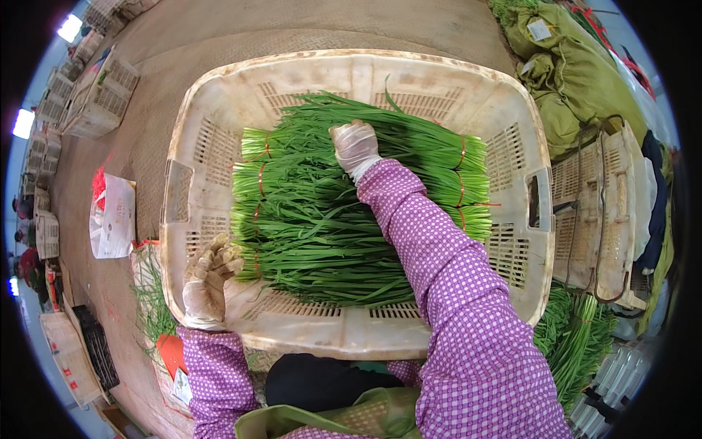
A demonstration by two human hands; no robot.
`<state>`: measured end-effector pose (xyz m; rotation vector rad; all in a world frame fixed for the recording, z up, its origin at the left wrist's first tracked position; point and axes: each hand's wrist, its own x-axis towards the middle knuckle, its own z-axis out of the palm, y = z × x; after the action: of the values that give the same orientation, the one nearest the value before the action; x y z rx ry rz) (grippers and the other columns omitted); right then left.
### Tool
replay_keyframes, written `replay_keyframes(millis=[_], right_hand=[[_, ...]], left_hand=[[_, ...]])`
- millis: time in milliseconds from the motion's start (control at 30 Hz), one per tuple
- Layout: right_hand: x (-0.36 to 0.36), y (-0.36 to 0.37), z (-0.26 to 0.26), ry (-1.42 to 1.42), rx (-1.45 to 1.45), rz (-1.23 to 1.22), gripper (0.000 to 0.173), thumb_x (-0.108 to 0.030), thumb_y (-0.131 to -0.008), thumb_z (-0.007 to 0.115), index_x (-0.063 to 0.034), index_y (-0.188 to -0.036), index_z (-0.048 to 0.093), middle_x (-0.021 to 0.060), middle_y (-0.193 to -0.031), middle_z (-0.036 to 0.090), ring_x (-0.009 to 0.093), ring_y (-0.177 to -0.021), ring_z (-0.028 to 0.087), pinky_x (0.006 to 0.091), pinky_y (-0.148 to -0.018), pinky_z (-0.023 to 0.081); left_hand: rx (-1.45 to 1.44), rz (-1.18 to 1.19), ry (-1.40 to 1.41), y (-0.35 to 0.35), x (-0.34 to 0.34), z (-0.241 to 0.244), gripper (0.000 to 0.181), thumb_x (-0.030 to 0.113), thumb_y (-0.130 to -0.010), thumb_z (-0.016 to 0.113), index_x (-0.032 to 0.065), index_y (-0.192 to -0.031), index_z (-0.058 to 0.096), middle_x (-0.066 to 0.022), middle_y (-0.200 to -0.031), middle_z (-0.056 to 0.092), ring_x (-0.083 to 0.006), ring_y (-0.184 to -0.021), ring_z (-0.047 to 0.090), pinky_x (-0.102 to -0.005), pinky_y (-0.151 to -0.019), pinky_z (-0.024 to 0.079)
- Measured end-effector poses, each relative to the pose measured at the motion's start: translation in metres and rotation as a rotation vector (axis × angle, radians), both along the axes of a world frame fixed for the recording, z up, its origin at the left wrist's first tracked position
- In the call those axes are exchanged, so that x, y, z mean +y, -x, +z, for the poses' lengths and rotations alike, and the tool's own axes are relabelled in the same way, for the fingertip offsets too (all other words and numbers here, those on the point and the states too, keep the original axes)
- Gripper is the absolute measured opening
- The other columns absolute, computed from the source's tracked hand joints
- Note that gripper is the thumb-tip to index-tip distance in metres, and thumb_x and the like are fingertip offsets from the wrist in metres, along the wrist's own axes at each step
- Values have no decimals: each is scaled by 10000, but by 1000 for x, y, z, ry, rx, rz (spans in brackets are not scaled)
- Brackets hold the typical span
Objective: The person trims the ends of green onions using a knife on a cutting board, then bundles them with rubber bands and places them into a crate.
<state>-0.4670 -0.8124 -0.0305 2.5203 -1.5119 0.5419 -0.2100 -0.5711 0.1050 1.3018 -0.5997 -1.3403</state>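
A large off-white plastic basket (340, 343) with slotted walls stands before me. Inside lie bundles of long green leafy stalks (334, 236), likely garlic chives, with their pale cut ends toward the left and right sides. Red ties (261, 180) bind the bundles near those ends. My right hand (355, 147), in a thin whitish glove, rests curled on the leaves in the upper middle; its fingertips are hidden. By the basket's left wall, my left hand (211, 274), in a soiled glove, has bent fingers close to the lower-left stalk ends, holding nothing visible.
Green sacks (587, 88) lie at upper right, above another plastic basket (581, 208). More tied stalks (581, 340) lie at lower right. On the floor at left stands a white bag (114, 217) with red ties. Stacked baskets (101, 99) and distant people line the far left.
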Motion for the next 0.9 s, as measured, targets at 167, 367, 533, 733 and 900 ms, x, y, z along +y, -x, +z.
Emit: replay_keyframes(millis=[167,367,533,733,900], right_hand=[[4,-2,7,-9,69,93,96,-169,-773,550,-114,-817,614,72,-853,648,250,-875,583,397,-744,446],[35,-6,64,413,-569,318,102,-64,-808,597,-82,-907,616,109,-930,622,249,-843,595,396,-737,499],[-17,87,21,490,-566,-187,164,-144,-844,587,-36,-968,581,155,-845,610,328,-733,595,431,-627,488],[-42,78,-27,-15,-338,-263,156,-201,-832,585,-59,-878,630,154,-812,626,343,-784,609,452,-715,488],[-44,51,-16,-383,-207,-233,133,-158,-813,589,-60,-869,661,179,-844,658,332,-833,640,425,-763,513]], left_hand=[[1,-43,13,-5,1,-7,461,285,-911,535,-46,-1228,490,-164,-1127,600,-264,-982,612,-395,-836,496],[8,1,-7,-9,4,-5,448,258,-916,527,-61,-1228,484,-164,-1120,597,-259,-976,613,-380,-831,502],[17,-16,18,-2,-1,-2,447,242,-916,528,-84,-1218,483,-187,-1151,586,-273,-967,623,-388,-828,509],[49,24,40,2,-2,0,426,218,-923,534,-101,-1203,497,-189,-1075,626,-266,-942,640,-369,-822,522],[32,13,34,3,0,2,441,218,-916,539,-108,-1210,492,-187,-1080,619,-256,-945,639,-354,-822,522]])
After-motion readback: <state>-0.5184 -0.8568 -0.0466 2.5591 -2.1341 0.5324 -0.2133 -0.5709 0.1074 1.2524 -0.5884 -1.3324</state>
